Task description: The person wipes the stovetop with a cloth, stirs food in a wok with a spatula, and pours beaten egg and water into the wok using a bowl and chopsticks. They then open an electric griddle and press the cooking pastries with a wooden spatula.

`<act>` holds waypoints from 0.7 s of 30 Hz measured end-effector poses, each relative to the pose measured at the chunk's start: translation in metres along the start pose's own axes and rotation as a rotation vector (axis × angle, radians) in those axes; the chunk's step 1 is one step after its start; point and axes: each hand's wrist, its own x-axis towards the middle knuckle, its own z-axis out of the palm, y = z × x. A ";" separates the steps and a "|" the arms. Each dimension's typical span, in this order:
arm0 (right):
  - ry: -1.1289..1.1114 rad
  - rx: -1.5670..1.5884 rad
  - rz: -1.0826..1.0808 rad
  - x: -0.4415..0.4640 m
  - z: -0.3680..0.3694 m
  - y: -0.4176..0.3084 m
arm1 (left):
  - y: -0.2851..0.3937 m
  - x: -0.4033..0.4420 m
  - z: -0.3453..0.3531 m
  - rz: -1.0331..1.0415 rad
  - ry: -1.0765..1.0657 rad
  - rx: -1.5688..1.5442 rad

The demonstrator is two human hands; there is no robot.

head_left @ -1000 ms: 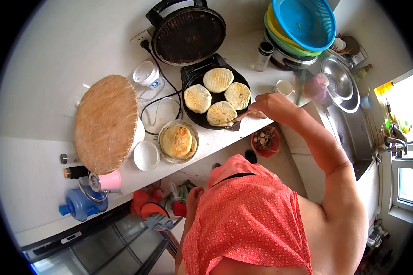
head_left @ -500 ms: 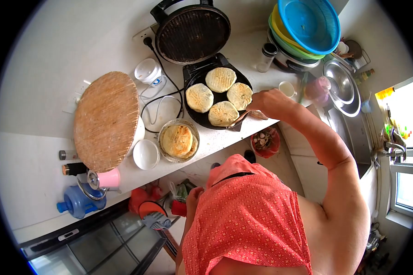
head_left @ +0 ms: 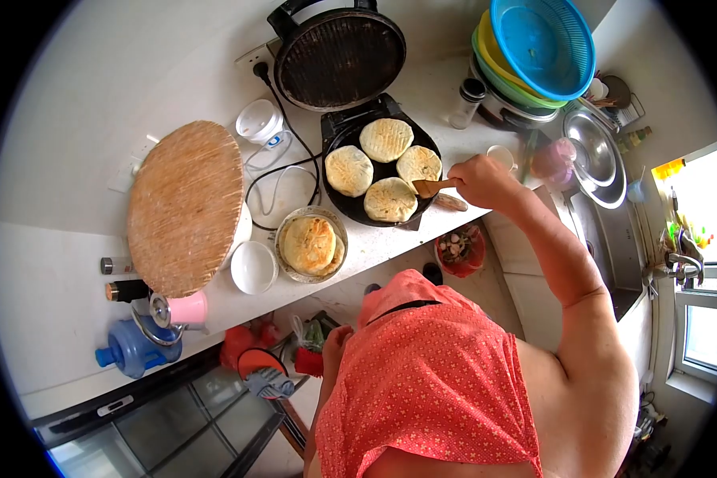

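My right hand (head_left: 479, 182) grips the handle of a wooden spatula (head_left: 429, 189). The spatula's blade reaches over the pan's right edge, between the right flatbread (head_left: 419, 165) and the front flatbread (head_left: 390, 200). Several round, lightly browned flatbreads lie in the black electric griddle (head_left: 381, 170), whose ridged lid (head_left: 340, 60) stands open behind. Down by my waist is my left hand (head_left: 337, 342), partly hidden by the red patterned clothing; its fingers are not clear.
Left of the griddle stands a bowl (head_left: 282, 269) of browned flatbreads, beside a white bowl (head_left: 254, 268) and a large round wooden board (head_left: 185, 209). A power cord (head_left: 301, 143) curves over the counter. Stacked basins (head_left: 538, 48) and a glass jar (head_left: 466, 103) stand at back right.
My right hand has moved slightly right and turned, drawing the spatula blade up from the front flatbread's lower right edge to the gap beside the right one. The flatbreads stay in place.
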 end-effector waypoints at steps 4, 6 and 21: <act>-0.075 -0.012 0.033 0.001 0.009 -0.007 | 0.006 -0.001 -0.002 -0.009 -0.010 -0.021; -0.059 -0.027 0.013 0.000 0.012 -0.011 | 0.007 -0.002 -0.003 0.013 -0.017 -0.008; 0.134 0.046 -0.170 0.015 0.036 -0.023 | -0.003 -0.003 -0.006 0.019 -0.016 -0.015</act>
